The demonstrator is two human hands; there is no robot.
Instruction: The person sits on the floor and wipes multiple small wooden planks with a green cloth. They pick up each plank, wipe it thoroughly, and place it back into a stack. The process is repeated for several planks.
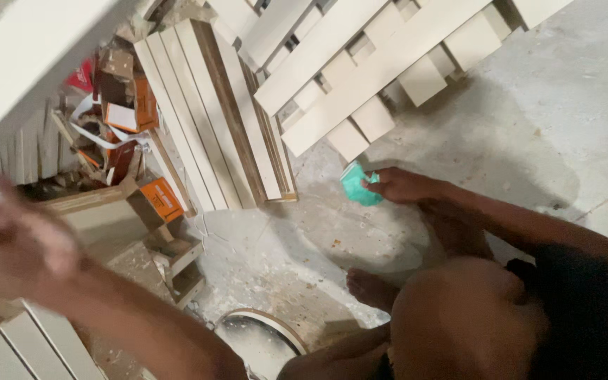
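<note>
Head view: dusty concrete floor, stacked white boards, right-hand fingers pinching green cloth

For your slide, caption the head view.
Right hand holds green cloth near white boards; left hand raised, blurred.

Right hand stretched down, grip closed; left hand raised, blurred.

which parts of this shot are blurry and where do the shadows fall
Head view: the left hand is smeared by motion blur at the near left edge; the right hand, its grip shut on a crumpled green piece, is fairly sharp; the stacked white boards look slightly soft; a soft shadow from the arm darkens the dusty concrete floor; no glare.
</note>
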